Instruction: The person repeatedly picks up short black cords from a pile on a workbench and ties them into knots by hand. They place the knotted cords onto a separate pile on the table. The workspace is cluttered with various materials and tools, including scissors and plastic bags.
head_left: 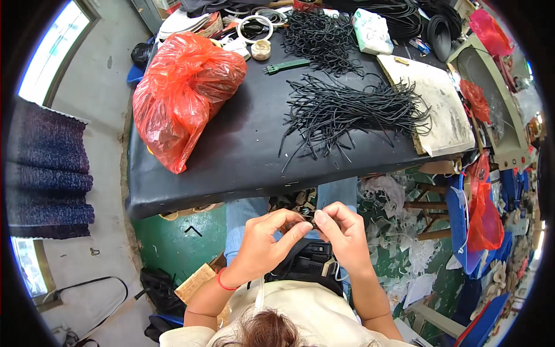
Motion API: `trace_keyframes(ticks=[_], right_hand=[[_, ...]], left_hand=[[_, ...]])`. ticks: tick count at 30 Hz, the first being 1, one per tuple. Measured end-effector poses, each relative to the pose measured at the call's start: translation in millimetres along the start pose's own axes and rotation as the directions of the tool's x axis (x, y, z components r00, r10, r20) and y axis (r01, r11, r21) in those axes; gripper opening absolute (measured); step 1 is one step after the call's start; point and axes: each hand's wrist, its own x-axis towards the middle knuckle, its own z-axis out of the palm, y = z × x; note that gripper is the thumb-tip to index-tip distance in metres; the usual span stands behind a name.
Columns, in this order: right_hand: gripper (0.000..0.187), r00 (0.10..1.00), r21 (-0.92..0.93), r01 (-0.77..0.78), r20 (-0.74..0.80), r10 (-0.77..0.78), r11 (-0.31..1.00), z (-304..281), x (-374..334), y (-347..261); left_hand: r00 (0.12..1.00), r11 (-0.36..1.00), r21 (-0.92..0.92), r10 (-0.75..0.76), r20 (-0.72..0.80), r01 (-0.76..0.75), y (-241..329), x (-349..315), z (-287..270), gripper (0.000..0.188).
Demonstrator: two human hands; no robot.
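My left hand [267, 238] and my right hand [346, 232] meet above my lap, just off the table's near edge. Both are closed, thumbs pinched against the forefingers. Between the fingertips is something small and dark, too little of it showing to name. Beyond them, a loose bundle of thin black cords [352, 110] lies spread on the black-covered table [243, 156]. A tangled heap of similar black cords [318, 37] sits behind it. Neither hand touches these cords.
A full red plastic bag [185, 92] stands on the table's left. Behind are a green strip-shaped tool [287, 66], a tape roll [261, 50] and a white packet [373, 32]. A stained pale board [433, 107] lies at right. Plastic scraps [404, 254] litter the floor.
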Motion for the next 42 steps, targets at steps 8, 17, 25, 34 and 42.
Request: trace_keyframes(ticks=[8, 17, 25, 34, 42], right_hand=[[0.014, 0.969, 0.05, 0.091, -0.233, -0.077, 0.995, -0.9, -10.9, 11.7], [0.009, 0.948, -0.028, 0.238, -0.212, -0.238, 0.971, 3.0, -8.1, 14.1], [0.008, 0.957, 0.031, 0.186, -0.23, -0.174, 0.982, 2.2, -11.5, 18.3], [0.017, 0.993, 0.072, 0.014, -0.119, -0.005, 0.997, 3.1, -15.0, 0.6], [0.022, 0.921, -0.259, 0.15, -0.313, -0.23, 0.954, 8.7, -19.6, 6.3]], left_hand=[[0.949, 0.83, -0.462, -0.252, 0.187, 0.312, -4.6, -6.7, 24.7, 0.019], [0.995, 0.994, 0.038, 0.1, -0.001, -0.1, 1.3, -1.2, 30.3, 0.023], [0.968, 0.949, -0.226, -0.185, 0.172, 0.222, 0.9, -2.2, 16.6, 0.016], [0.979, 0.963, -0.235, -0.092, 0.183, 0.134, -3.8, -5.5, 14.5, 0.016], [0.892, 0.783, -0.463, -0.252, 0.374, 0.415, -2.3, -7.5, 16.5, 0.02]])
